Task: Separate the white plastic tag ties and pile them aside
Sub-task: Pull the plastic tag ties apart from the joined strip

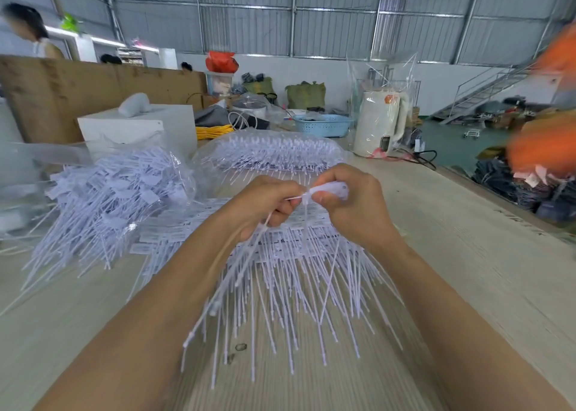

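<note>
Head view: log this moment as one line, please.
left hand grips ties | right hand pinches tie head | sheet of joined ties beneath | loose pile at left

Both bare forearms come in from the bottom corners and meet in the middle, wrists a bit raised. Left hand (268,201) has its fingers curled in, knuckles up, pinching something thin at the fingertips. Right hand (352,205) sits just beside it, nearly touching, fingers curled too with the thumb tucked under, gripping a small white piece.
</note>
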The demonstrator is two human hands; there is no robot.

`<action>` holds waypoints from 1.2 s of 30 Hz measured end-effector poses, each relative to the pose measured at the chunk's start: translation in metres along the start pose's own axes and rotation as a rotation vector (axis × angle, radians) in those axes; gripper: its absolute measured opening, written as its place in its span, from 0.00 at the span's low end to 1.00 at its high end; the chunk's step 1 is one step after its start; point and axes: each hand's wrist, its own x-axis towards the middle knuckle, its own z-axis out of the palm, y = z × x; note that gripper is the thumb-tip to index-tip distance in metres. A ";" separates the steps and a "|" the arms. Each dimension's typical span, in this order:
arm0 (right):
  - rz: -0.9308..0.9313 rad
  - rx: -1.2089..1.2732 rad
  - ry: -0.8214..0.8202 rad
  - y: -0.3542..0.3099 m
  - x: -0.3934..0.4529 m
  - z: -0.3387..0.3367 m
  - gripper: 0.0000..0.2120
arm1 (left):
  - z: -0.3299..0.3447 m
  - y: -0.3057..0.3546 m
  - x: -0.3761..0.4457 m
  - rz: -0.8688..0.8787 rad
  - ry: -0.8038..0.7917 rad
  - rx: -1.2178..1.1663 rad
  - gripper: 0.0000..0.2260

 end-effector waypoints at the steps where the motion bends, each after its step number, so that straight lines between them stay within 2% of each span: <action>1: 0.090 0.027 0.068 0.005 0.004 -0.009 0.05 | -0.001 0.001 -0.002 0.007 -0.040 0.032 0.22; 2: 0.228 0.136 0.174 0.017 0.010 -0.025 0.04 | -0.003 0.002 -0.004 0.008 -0.064 0.068 0.23; 3: 0.383 0.346 0.273 0.028 0.015 -0.045 0.04 | -0.005 0.002 -0.004 0.002 -0.053 0.112 0.24; 5: 0.591 0.897 0.361 0.046 0.020 -0.084 0.07 | -0.010 -0.002 -0.004 0.010 0.050 0.237 0.24; 6: 0.612 1.098 0.353 0.050 0.018 -0.095 0.08 | -0.010 -0.004 -0.002 0.032 0.102 0.315 0.22; 8: 0.612 1.288 0.282 0.052 0.017 -0.096 0.08 | -0.007 -0.010 0.001 0.069 0.118 0.430 0.18; 13: 0.613 1.128 0.107 0.030 0.019 -0.057 0.08 | -0.002 -0.026 0.004 0.054 0.041 0.613 0.19; 15: 0.596 1.015 0.089 0.025 0.016 -0.045 0.08 | -0.001 -0.032 0.006 0.035 0.032 0.941 0.14; 16: 0.593 0.950 0.094 0.022 0.013 -0.040 0.07 | 0.002 -0.033 0.006 0.055 0.082 1.142 0.12; 17: 0.596 0.882 0.105 0.020 0.011 -0.034 0.06 | 0.006 -0.032 0.005 0.108 0.165 1.232 0.13; 18: 0.594 0.822 0.117 0.017 0.010 -0.029 0.04 | 0.012 -0.028 0.005 0.175 0.228 1.161 0.15; 19: 0.582 0.775 0.131 0.014 0.009 -0.022 0.04 | 0.018 -0.021 0.004 0.214 0.232 0.932 0.16; 21: 0.527 0.702 0.174 0.008 0.010 -0.010 0.05 | 0.034 -0.004 -0.003 0.152 0.038 0.403 0.17; 23: 0.467 0.645 0.225 0.001 0.012 -0.001 0.06 | 0.045 0.005 -0.010 0.046 -0.138 0.258 0.16; 24: 0.448 0.640 0.242 -0.003 0.014 0.003 0.05 | 0.047 0.007 -0.014 0.030 -0.161 0.243 0.15; 26: 0.440 0.638 0.236 -0.013 0.017 0.014 0.02 | 0.040 0.008 -0.026 0.044 -0.079 0.232 0.13; 29: 0.462 0.634 0.188 -0.029 0.022 0.035 0.04 | 0.020 0.001 -0.039 0.097 0.097 0.352 0.13; 33: 0.434 0.670 -0.008 -0.072 0.022 0.088 0.05 | -0.030 -0.018 -0.081 0.200 0.438 0.582 0.12; 36: 0.386 0.691 -0.186 -0.104 0.019 0.135 0.06 | -0.080 -0.034 -0.117 0.183 0.658 0.709 0.09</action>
